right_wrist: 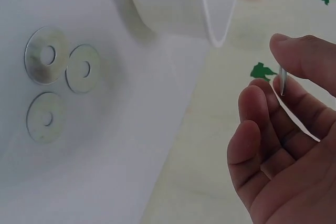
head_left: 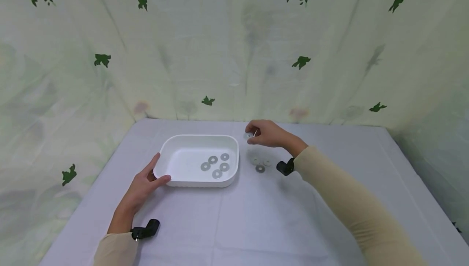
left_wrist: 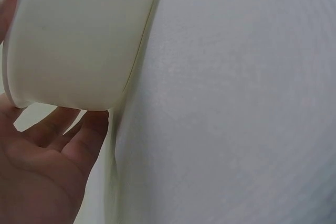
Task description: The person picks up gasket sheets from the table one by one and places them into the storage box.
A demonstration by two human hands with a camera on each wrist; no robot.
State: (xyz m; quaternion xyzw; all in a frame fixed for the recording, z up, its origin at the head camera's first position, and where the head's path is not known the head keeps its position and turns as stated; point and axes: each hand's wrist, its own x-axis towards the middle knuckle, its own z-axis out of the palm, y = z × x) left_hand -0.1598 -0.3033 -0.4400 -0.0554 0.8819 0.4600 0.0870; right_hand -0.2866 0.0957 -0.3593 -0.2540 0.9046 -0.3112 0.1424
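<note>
A white oblong tray [head_left: 176, 160] stands on the table with several flat metal washers [head_left: 205, 166] lying in its right half. My left hand [head_left: 139, 188] holds the tray's left end, thumb on the front rim and fingers against the end wall. Beyond the tray's right end, my right hand [head_left: 272, 134] pinches a washer [right_wrist: 283, 81] between thumb and fingers, above the table; the right wrist view shows it edge-on. Three more washers [right_wrist: 37, 61] lie close together on the cloth, below that hand and right of the tray.
A white cloth [head_left: 220, 225] covers the table. Behind it hangs a pale curtain [head_left: 220, 54] with green leaf and bird prints, which also runs along the left and right sides. Each wrist wears a small black camera [head_left: 146, 229].
</note>
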